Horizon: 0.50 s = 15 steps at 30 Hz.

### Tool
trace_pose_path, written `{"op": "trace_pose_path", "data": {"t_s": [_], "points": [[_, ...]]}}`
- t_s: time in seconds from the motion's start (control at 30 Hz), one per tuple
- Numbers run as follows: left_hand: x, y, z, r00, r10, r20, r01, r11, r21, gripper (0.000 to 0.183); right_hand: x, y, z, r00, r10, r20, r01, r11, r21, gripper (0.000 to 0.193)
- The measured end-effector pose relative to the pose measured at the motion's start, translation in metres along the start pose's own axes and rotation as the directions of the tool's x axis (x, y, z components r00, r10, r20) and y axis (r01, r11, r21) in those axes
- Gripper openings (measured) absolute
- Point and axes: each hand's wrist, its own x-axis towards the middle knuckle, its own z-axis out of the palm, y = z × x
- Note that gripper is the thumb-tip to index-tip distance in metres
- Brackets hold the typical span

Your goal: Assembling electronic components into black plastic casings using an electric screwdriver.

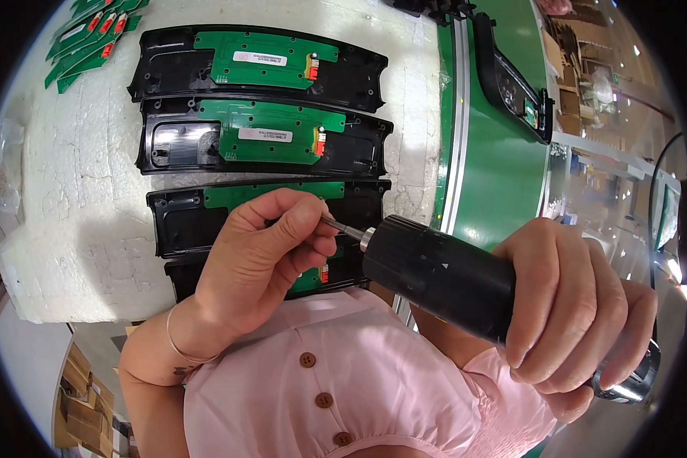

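Observation:
My right hand (pixel 569 305) is wrapped round a black electric screwdriver (pixel 443 275), held tilted with its tip toward the left. The thumb and fingers of my left hand (pixel 263 248) pinch the tip of its metal bit (pixel 346 228); whether a screw is between them is hidden. Below the left hand lies a curved black plastic panel (pixel 187 229) with a green circuit board in it, partly covered. Nearest me is another such panel (pixel 183 278), mostly hidden by my arm. Farther off lie two more black panels, each with a green circuit board (pixel 244 72) carrying a white label and red connector.
The panels rest on a white foam surface (pixel 76 206). Several loose green circuit boards (pixel 80 49) are piled at its far left, and clear plastic (pixel 6 179) lies at its left edge. To the right runs a green conveyor belt (pixel 496 183) bearing a black plastic part (pixel 504 76).

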Motion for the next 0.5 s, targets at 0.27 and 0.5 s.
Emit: {"op": "trace_pose_path", "data": {"t_s": [0.27,0.5], "points": [[0.002,-0.011,0.028,0.988,-0.155,0.006,0.154,0.978,-0.143,0.042,0.004,0.001,-0.027,0.96,0.224,0.165,-0.185,0.957,-0.222,0.029],[-0.002,-0.004,0.014,0.992,-0.123,0.026,0.119,0.985,0.123,0.034,-0.002,0.042,-0.052,0.971,0.082,-0.224,-0.172,0.89,-0.422,0.026]]}}
